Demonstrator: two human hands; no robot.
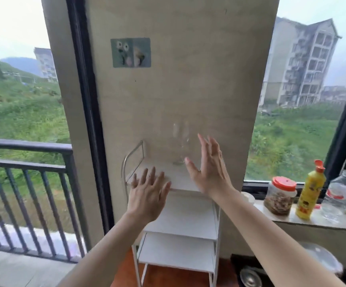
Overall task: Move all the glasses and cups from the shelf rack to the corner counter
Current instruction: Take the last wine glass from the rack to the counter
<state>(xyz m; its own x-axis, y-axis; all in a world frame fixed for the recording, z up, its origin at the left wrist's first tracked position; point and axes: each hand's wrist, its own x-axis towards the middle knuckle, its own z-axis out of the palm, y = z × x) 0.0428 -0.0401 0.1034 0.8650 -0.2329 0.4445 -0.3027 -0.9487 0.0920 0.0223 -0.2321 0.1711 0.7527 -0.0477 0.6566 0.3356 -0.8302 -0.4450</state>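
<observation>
Noted one clear glass (pixel 180 146), blurred, upright at the back of the white shelf rack (pixel 188 216), top tier. My right hand (pixel 208 170) was spread open just right of it, contact unclear. My left hand (pixel 147 193) was flat, fingers apart, over the tier's front edge.

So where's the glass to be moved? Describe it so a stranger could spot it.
Find the beige wall with the sticker; the white shelf rack stands against it. On its top shelf stands a clear glass. It is almost see-through, the only vessel showing on the rack.
</observation>
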